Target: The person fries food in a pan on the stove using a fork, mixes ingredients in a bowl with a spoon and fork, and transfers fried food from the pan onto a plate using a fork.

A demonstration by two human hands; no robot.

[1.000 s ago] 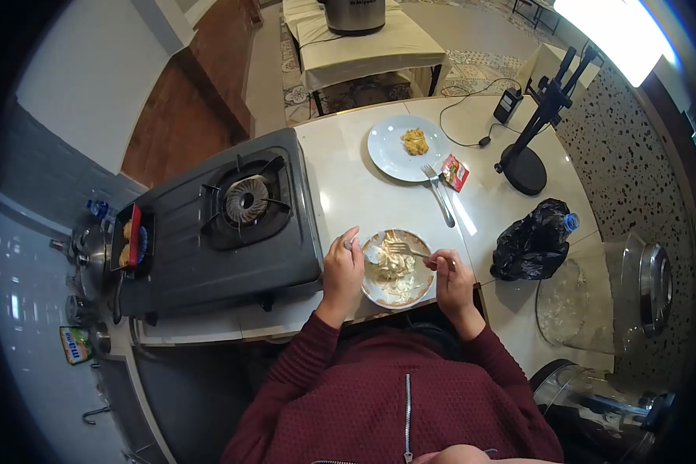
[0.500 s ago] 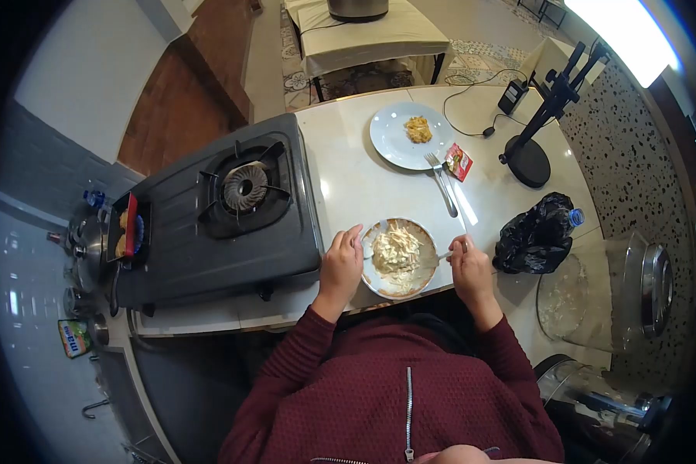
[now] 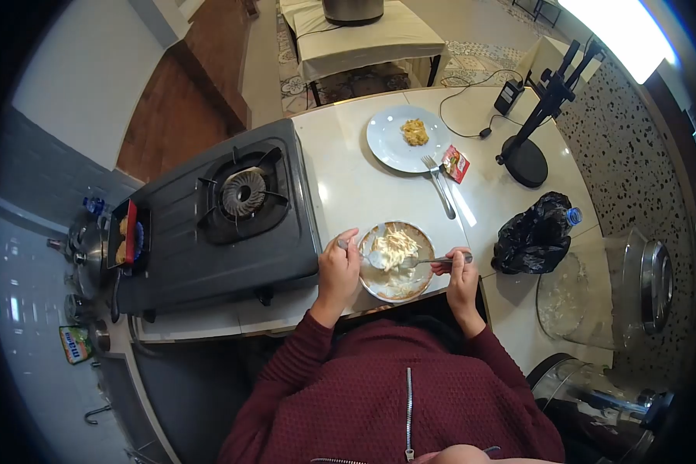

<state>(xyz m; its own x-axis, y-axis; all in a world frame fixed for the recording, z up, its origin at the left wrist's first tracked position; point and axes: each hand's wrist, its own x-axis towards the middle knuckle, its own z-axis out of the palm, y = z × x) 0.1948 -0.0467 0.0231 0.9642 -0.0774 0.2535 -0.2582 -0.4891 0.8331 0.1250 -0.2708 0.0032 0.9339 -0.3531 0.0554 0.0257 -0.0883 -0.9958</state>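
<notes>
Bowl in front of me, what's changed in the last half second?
The right hand has moved its fork left, from the right side of the bowl into the mixture. Nothing was grasped or released. The left hand still holds its utensil; the plate stayed.

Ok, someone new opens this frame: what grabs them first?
Probably the bowl of pale shredded mix near the middle of the view, between the left hand and right hand, both holding utensils. Next, likely the glaring light at upper right and the big black stove on the left, with a red-sided pan at its left end.
</notes>
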